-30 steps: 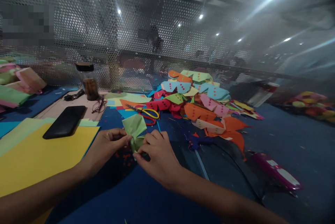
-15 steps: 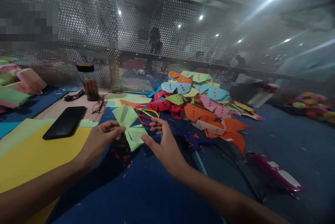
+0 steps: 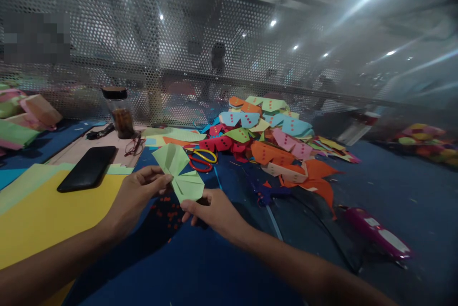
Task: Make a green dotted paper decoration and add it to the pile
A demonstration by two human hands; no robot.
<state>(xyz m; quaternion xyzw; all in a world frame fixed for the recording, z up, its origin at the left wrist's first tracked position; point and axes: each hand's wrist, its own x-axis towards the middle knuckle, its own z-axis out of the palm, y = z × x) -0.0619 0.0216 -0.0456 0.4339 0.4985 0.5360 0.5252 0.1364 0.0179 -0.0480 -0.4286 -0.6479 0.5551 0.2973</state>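
A folded light-green paper butterfly (image 3: 175,163) is held up above the blue table. My left hand (image 3: 145,189) pinches its left side near the middle, thumb in front. Its lower right corner sits between the thumb and fingers of my right hand (image 3: 211,210). Creases run across both wings. Just behind the paper lies a pair of scissors (image 3: 203,157) with red and yellow handles. Small orange-red paper bits (image 3: 168,213) are scattered on the table below.
A heap of folded coloured paper pieces (image 3: 265,124) stands behind. A blue glue gun (image 3: 268,191) and a magenta device (image 3: 379,234) with a black cord lie right. At left are a phone (image 3: 88,167), yellow paper (image 3: 67,220), a jar (image 3: 121,115) and glasses (image 3: 135,145).
My right hand has come down and closed on the paper's lower right corner; before, its fingers were spread beside it. My left hand keeps its pinch.
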